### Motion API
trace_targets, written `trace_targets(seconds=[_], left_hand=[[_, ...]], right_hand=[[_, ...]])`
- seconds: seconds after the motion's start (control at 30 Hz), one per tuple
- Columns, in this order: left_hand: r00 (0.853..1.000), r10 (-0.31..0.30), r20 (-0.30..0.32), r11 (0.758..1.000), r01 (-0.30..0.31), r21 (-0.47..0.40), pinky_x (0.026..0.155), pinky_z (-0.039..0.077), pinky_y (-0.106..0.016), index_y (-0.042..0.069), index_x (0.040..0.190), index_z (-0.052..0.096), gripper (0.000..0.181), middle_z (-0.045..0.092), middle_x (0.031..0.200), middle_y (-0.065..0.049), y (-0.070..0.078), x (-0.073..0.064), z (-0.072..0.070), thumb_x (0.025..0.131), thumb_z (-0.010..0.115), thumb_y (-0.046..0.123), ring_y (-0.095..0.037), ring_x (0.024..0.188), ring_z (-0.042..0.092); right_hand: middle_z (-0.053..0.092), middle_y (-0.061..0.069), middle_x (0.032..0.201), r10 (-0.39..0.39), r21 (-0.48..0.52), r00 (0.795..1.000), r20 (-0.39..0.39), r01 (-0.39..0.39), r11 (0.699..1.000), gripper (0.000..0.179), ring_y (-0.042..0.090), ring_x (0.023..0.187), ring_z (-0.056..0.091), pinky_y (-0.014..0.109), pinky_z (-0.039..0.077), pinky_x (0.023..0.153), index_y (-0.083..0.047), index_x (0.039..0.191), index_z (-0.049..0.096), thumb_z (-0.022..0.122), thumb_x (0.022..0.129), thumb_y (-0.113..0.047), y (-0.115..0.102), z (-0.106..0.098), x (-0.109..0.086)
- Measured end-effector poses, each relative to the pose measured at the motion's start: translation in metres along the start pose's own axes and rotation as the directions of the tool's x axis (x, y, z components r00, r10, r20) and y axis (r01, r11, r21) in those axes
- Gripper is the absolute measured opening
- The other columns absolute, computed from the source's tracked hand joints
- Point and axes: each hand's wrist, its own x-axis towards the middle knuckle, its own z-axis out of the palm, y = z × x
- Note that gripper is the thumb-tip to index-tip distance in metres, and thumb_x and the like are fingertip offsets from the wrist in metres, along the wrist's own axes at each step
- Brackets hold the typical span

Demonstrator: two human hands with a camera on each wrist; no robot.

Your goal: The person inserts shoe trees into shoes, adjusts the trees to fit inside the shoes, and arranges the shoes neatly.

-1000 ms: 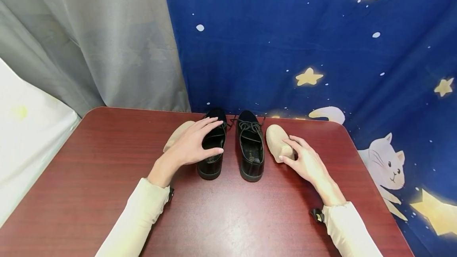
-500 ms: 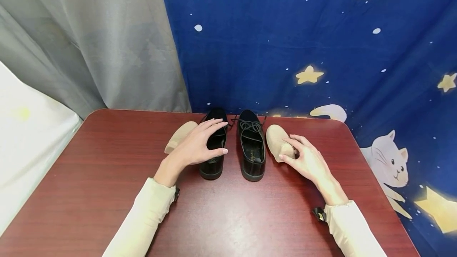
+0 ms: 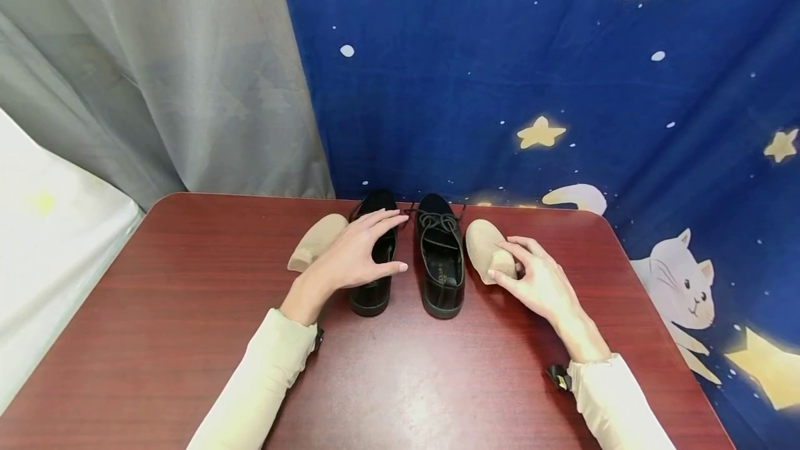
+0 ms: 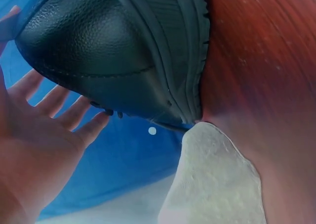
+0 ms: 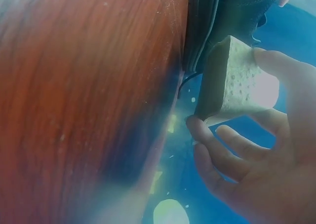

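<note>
In the head view, two black lace-up shoes stand side by side, toes away from me: a left shoe (image 3: 370,297) and a right shoe (image 3: 442,292). Over the left one is my left hand (image 3: 346,259), fingers and thumb spread; the left wrist view shows nothing in the palm. A beige shoe form (image 3: 317,238), rounded at one end, lies left of that shoe, partly behind the hand. My right hand (image 3: 542,285) grips the near, blocky end of a second beige form (image 3: 482,245) between thumb and fingers. In the right wrist view this form (image 5: 237,80) has a pitted surface.
Everything lies on a reddish-brown wooden table (image 3: 387,380), the shoes close to its far edge. A blue star-patterned curtain (image 3: 437,89) and a grey curtain (image 3: 219,89) hang behind it. White cloth (image 3: 56,228) hangs at the left.
My left hand has moved slightly right across the left shoe, exposing more of the left beige form. The right hand keeps its grip on the other form, nearly still.
</note>
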Motion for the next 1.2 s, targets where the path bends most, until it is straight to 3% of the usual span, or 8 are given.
trace_targets(seconds=[0.3, 0.57, 1.2], left_hand=[[1.000, 0.011, 0.008, 1.000, -0.011, -0.012, 0.115, 0.026, -0.055, 0.023, 0.150, 0.045, 0.078, 0.040, 0.154, -0.003, 0.006, 0.000, 0.012, 0.084, 0.072, 0.054, -0.029, 0.146, 0.029], [0.999, 0.032, -0.001, 0.999, -0.032, -0.013, 0.119, 0.021, -0.051, 0.019, 0.148, 0.048, 0.077, 0.043, 0.153, -0.004, 0.006, 0.004, 0.010, 0.084, 0.075, 0.050, -0.030, 0.147, 0.029], [0.997, 0.070, 0.018, 0.996, -0.071, 0.051, 0.121, 0.016, -0.047, 0.017, 0.146, 0.050, 0.077, 0.045, 0.151, -0.008, 0.008, 0.016, 0.010, 0.081, 0.077, 0.048, -0.031, 0.147, 0.027]], right_hand=[[0.057, 0.008, 0.132, 0.003, -0.008, 1.000, -0.004, -0.003, 1.000, 0.058, 0.021, 0.091, 0.063, 0.044, 0.049, 0.077, -0.016, 0.132, 0.065, 0.081, 0.081, -0.038, -0.002, -0.002, -0.011], [0.056, 0.005, 0.132, 0.012, -0.027, 1.000, -0.001, -0.012, 1.000, 0.058, 0.015, 0.085, 0.061, 0.040, 0.047, 0.072, -0.018, 0.132, 0.065, 0.080, 0.081, -0.041, -0.007, -0.004, -0.008], [0.057, -0.001, 0.128, -0.002, -0.046, 0.999, -0.032, 0.001, 0.999, 0.055, 0.016, 0.082, 0.062, 0.037, 0.046, 0.067, -0.022, 0.129, 0.067, 0.079, 0.080, -0.044, -0.016, -0.009, -0.002]])
